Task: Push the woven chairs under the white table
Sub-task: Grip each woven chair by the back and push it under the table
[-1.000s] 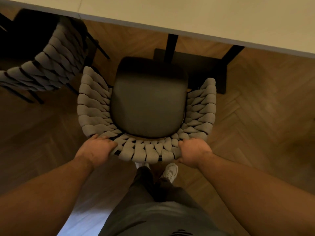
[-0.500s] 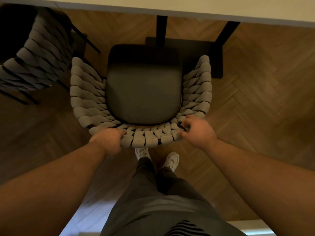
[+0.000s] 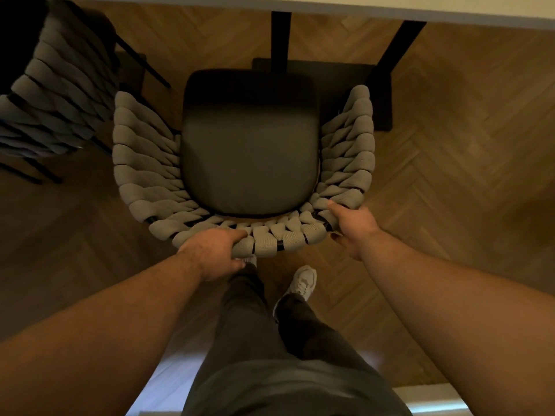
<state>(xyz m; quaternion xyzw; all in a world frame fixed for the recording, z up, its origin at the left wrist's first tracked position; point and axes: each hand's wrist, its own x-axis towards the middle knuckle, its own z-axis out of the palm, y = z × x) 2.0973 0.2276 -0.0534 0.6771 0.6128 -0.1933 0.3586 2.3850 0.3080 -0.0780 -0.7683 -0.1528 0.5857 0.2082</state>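
Grey woven-rope chair (image 3: pixel 249 151), likely light and stiff-framed, is standing on the herringbone wood floor (image 3: pixel 450 175) at the near edge of the white surface (image 3: pixel 420 3), left grip (image 3: pixel 210 250) and right grip (image 3: pixel 356 228) clasping its padded back rim.

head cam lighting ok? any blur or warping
Head view: dim, warm light; the second chair at left sinks into shadow; the seat of the woven chair darkens toward the white table; wide-angle bending stretches the forearms; frame edges soft.
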